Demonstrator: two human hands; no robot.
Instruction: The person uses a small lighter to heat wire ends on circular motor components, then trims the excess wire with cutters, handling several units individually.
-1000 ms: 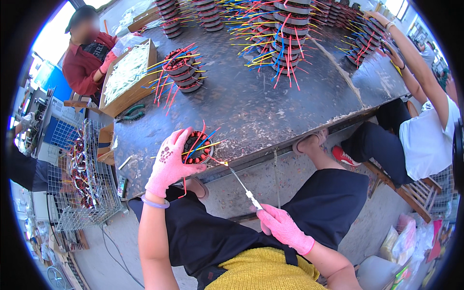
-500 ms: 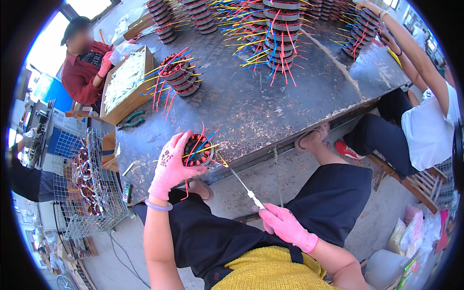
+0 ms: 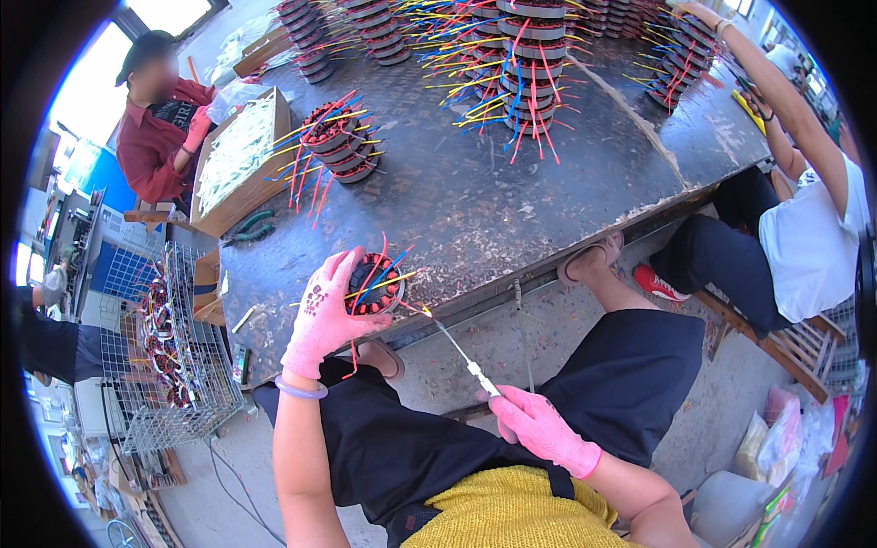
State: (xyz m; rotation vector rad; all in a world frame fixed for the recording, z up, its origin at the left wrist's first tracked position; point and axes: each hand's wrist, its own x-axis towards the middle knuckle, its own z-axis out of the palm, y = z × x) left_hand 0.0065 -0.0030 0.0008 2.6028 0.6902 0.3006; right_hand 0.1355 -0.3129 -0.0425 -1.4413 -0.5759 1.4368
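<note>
My left hand, in a pink glove, is closed around a motor stator at the table's near edge. Red, blue and yellow wires stick out of the stator, and a red one hangs below it. My right hand, also gloved in pink, grips a slim tool with a white section and a long thin metal shaft. The shaft points up and left toward the stator's wires. At its tip shows a small yellow-orange spot, too small to make out, by the end of a wire.
A short stack of stators stands farther back on the dark table, with taller stacks behind. Green-handled pliers lie near a cardboard box of white strips. A wire basket is at left. Co-workers sit left and right.
The tool's tip has shifted slightly left and up among the wires, and a yellow wire end near it no longer shows. My left hand and the stator have stayed in place.
</note>
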